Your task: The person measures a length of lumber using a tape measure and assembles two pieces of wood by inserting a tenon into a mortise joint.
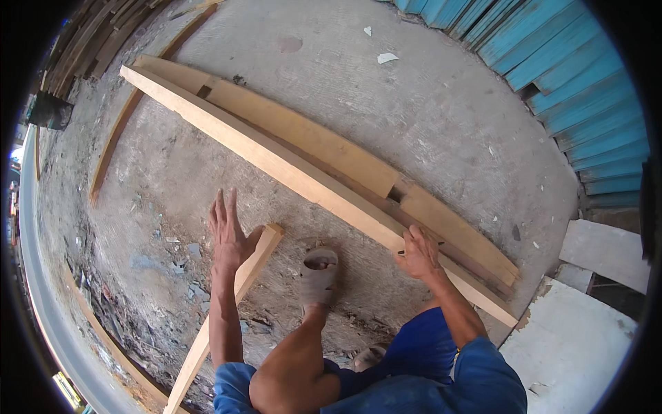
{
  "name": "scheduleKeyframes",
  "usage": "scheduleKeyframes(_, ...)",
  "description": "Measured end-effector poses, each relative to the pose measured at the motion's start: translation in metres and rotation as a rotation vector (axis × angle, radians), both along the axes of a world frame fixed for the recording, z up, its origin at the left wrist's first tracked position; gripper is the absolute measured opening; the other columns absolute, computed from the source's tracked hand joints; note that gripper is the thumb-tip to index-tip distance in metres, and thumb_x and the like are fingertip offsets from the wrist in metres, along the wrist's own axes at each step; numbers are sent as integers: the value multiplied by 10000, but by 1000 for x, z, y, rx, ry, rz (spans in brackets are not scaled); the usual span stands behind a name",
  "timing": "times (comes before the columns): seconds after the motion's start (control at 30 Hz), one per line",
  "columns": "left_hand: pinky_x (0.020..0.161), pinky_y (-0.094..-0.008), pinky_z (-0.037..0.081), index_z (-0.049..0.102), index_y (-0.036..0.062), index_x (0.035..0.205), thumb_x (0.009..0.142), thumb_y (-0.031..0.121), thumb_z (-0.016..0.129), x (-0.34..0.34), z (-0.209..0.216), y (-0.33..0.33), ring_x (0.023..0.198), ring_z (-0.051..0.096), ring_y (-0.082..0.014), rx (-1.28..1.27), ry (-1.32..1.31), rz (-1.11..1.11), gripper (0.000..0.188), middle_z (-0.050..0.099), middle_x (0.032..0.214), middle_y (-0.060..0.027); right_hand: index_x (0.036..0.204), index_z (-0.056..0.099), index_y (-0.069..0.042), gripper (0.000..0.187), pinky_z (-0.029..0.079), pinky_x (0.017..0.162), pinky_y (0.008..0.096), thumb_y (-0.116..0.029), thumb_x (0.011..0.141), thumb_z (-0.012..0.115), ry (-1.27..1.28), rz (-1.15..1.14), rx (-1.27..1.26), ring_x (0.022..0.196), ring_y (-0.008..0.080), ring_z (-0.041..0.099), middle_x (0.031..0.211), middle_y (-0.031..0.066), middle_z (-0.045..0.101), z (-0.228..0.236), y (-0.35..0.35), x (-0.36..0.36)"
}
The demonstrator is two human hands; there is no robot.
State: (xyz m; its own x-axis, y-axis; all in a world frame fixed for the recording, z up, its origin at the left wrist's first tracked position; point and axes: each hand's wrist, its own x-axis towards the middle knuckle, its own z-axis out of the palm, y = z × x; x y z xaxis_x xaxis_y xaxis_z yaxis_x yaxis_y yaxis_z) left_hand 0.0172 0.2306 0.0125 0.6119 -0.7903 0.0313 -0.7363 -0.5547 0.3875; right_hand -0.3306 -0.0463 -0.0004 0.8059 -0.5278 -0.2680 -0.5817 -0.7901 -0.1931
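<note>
My right hand [418, 254] is closed round a thin dark pencil [401, 252] and rests on the long pale wooden beam [276, 162], toward its near right end. That beam runs diagonally from upper left to lower right. Just behind it lies a second beam [303, 134] with dark notches cut in it. My left hand [231, 234] is held out with fingers spread and nothing in it. It is beside the end of a third, narrower wooden piece [256, 261] that slants to the lower edge; whether they touch I cannot tell.
Thin curved-looking wooden strips [114, 141] lie on the rough concrete ground [331, 62] at the left. Stacked dark timber [93, 41] and a dark bucket [49, 110] are at upper left. Blue corrugated sheeting [552, 62] and pale slabs [565, 345] border the right. My sandalled foot [319, 272] stands between beams.
</note>
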Motion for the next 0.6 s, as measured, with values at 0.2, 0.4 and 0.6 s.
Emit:
scheduleKeyframes(0.2,1195,-505,256,514,186,1437,739,110,732,18,-17,-124,1352,447,-376,3,-514,-423,735,499,1415,-217,1011,683,10,476,523,850,485,-324,703,825,-48,32,0,1050,335,604,1037,141,568,16,6,5)
scheduleKeyframes(0.4,1060,-452,361,689,164,1166,681,82,740,10,-3,-124,1138,572,-254,76,-180,-578,494,660,1046,-75,1020,697,13,482,515,831,477,-318,691,819,-44,7,127,979,353,617,974,151,572,10,3,-22)
scheduleKeyframes(0.6,991,-435,365,686,188,1132,671,141,778,-3,-20,-87,1096,565,-254,135,-56,-564,472,643,1046,-69,1039,706,11,493,518,863,476,-333,702,812,-6,-28,203,977,363,636,979,157,599,-6,18,-30)
